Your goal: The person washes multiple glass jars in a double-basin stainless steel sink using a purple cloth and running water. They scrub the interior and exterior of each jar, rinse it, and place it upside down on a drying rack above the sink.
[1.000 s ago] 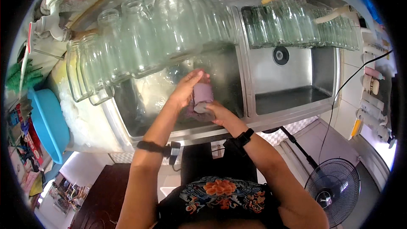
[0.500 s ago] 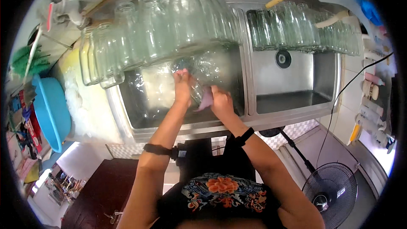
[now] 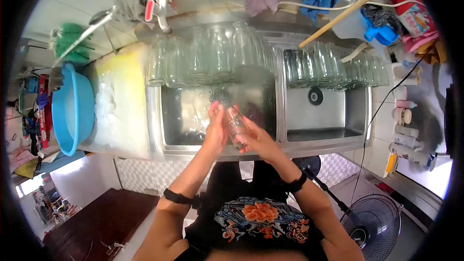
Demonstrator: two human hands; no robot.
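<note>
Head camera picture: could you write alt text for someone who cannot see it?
Seen from above, a person's left hand and right hand hold a clear glass jar over the left basin of a steel double sink. Rows of glass jars line the sink's far rim, and a blue basin sits at the left.

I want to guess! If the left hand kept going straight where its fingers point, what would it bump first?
Probably the row of glass jars behind the sink; the left hand points up that way, though depth is unclear.

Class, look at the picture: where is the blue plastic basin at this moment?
In the head view the blue plastic basin sits far left, on the counter's left end, left of the water-filled sink.
</note>
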